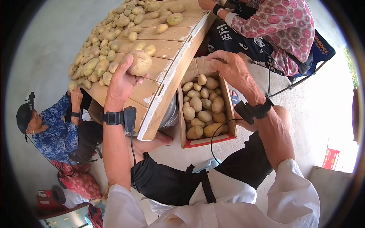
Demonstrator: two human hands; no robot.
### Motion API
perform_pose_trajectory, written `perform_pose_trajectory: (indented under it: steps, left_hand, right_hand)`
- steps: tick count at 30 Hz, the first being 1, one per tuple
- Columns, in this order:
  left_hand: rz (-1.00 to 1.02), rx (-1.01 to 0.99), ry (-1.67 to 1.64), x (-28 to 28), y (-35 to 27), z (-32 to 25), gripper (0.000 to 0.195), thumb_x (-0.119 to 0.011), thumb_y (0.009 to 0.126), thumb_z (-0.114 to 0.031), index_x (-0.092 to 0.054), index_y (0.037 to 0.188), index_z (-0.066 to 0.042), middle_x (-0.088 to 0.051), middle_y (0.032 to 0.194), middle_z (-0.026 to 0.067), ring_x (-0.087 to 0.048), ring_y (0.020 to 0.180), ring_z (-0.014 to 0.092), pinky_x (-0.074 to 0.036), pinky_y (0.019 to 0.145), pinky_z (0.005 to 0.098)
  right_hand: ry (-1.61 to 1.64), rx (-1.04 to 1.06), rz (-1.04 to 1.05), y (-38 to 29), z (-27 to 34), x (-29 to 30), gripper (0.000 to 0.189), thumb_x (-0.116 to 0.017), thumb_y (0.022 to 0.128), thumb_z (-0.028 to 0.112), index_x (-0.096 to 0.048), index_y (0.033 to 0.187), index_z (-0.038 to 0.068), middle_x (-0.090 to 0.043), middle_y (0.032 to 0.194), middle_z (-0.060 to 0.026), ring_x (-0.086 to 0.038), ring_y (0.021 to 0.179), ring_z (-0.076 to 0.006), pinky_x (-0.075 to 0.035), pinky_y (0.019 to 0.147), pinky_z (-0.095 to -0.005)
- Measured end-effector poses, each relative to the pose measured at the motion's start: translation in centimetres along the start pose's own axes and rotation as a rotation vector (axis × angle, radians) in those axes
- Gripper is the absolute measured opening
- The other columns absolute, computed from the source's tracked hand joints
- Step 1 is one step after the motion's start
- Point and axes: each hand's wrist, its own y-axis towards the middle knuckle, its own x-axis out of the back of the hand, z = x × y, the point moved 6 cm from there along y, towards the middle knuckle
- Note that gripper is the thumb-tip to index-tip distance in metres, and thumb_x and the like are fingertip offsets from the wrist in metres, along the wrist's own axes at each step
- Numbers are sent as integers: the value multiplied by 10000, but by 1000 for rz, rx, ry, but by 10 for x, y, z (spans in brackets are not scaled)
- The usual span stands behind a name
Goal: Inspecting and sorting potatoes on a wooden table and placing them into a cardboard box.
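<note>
My left hand (121, 82) holds a large pale potato (140, 63) between thumb and fingers, above the near part of a wooden slatted table (168, 48). My right hand (232, 67) hovers over the far right corner of an open cardboard box (231, 125), its fingers loosely bent and apart with nothing seen in them. Inside the box lie several potatoes (204, 116) of mixed sizes. A heap of loose potatoes (98, 67) covers the table's left and far side, and a few sit apart from it near my left hand.
A person in a patterned pink top (281, 25) sits on a folding chair (323, 47) at the far right. Another person in a blue patterned shirt (58, 128) sits at the left, one hand at the heap. Behind that person lies a red mesh sack (84, 185).
</note>
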Motion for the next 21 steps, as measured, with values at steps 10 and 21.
perform_pose_trajectory:
  steps: [10,21]
  left_hand:
    - [303,192,668,-93,-17,24,489,-692,950,-424,-683,1318,-101,-669,1088,30,-616,1003,116,-488,854,266]
    - [552,205,1071,-133,-12,75,514,-751,896,-424,-683,1258,-65,-721,1096,212,-677,1024,357,-520,943,425]
  right_hand:
    - [553,118,227,-2,17,14,393,-576,1086,311,-645,1383,64,-726,1098,-67,-692,1015,-156,-523,865,-308]
    - [767,173,308,7,30,41,402,-528,1101,291,-616,1387,22,-723,1086,-92,-685,1004,-178,-515,859,-308]
